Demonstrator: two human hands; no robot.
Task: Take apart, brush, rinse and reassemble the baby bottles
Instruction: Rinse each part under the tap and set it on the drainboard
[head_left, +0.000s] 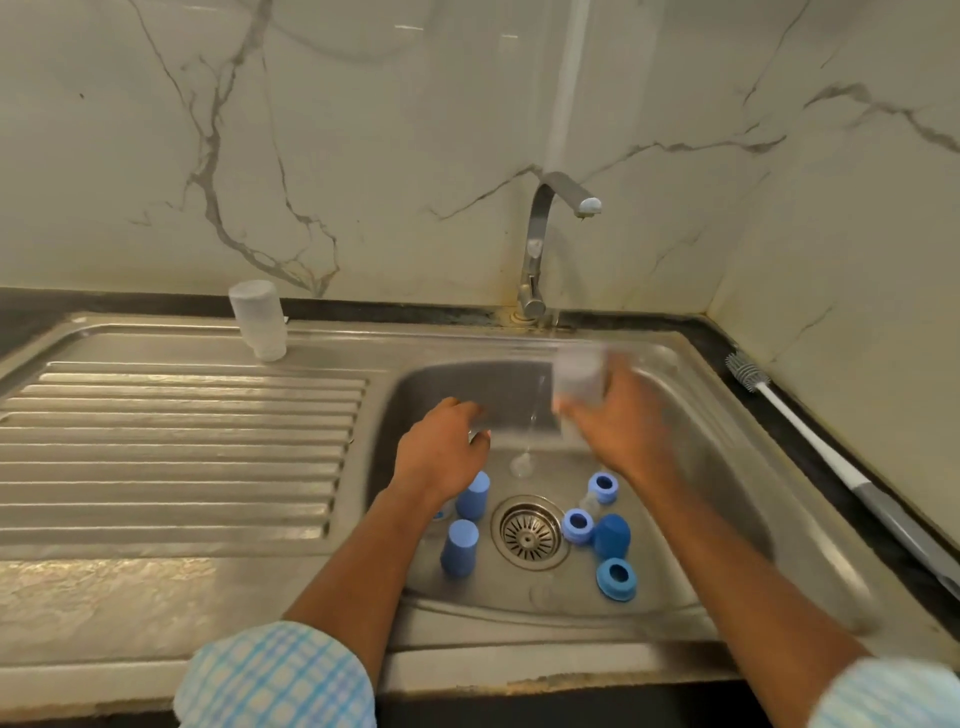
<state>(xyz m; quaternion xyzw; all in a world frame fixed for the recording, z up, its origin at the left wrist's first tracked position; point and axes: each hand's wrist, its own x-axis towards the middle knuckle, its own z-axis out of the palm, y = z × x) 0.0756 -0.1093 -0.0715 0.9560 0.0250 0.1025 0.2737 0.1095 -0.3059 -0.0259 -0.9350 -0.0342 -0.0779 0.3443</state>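
Observation:
My right hand (613, 421) grips a clear bottle body (579, 379) over the sink basin (691, 467); both are motion-blurred, and a thin stream of water (534, 415) falls from the bottle. My left hand (441, 447) hovers over the basin's left side with fingers curled down, and a small clear piece (479, 434) shows at its fingertips. Two light blue caps (472, 496) (460, 548) stand left of the drain (530, 531). Right of it lie three blue rings (603, 486) (576, 526) (617, 578) and a darker blue cap (613, 535).
Another clear bottle body (258, 319) stands on the ribbed drainboard (182, 441) at the back. The faucet (540, 249) rises behind the basin, its spout turned right. A long white bottle brush (810, 441) lies on the dark counter to the right, by the marble wall.

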